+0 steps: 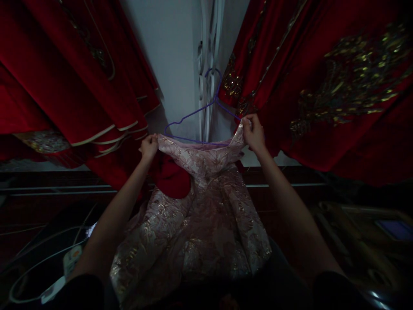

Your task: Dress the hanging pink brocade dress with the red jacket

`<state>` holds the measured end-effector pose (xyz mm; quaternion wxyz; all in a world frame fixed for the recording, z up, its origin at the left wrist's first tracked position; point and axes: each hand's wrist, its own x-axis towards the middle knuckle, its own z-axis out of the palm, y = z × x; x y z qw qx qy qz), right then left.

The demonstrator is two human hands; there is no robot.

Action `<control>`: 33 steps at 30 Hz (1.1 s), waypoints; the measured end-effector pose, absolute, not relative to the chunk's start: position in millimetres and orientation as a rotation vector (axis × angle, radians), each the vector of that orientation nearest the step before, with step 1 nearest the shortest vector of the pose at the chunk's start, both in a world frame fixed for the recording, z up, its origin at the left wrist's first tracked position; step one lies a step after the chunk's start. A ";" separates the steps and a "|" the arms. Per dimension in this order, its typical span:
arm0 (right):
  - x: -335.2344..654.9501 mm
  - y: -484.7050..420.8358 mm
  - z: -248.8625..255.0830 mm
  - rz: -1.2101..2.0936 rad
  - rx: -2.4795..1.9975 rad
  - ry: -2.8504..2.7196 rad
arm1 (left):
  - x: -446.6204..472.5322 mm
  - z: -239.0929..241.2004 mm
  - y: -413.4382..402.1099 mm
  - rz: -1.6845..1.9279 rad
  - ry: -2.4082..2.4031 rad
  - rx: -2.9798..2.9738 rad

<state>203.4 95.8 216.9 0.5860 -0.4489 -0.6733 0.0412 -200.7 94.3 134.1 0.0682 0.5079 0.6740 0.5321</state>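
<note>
A pale pink dress with a gold floral pattern hangs down in front of me, held up by its two shoulders. My left hand is closed on the left shoulder of the dress. My right hand is closed on the right shoulder. A purple wire hanger sits at the dress's neckline, its hook up against a white vertical fitting. A red piece of fabric shows behind the dress near my left wrist.
Red embroidered garments hang at the left and at the right, with a white wall between them. White cables and a power strip lie on the dark floor at lower left. A dark framed object sits at lower right.
</note>
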 end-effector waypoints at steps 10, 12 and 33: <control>206.8 93.7 222.5 0.085 -1.048 -1.604 | -163.7 189.5 114.8 1.688 1.599 1.691; 208.0 92.0 223.5 0.083 -1.044 -1.603 | -158.6 197.3 119.6 1.645 1.563 1.740; 209.1 91.9 222.1 0.090 -1.049 -1.601 | -162.3 194.4 97.8 1.718 1.554 1.851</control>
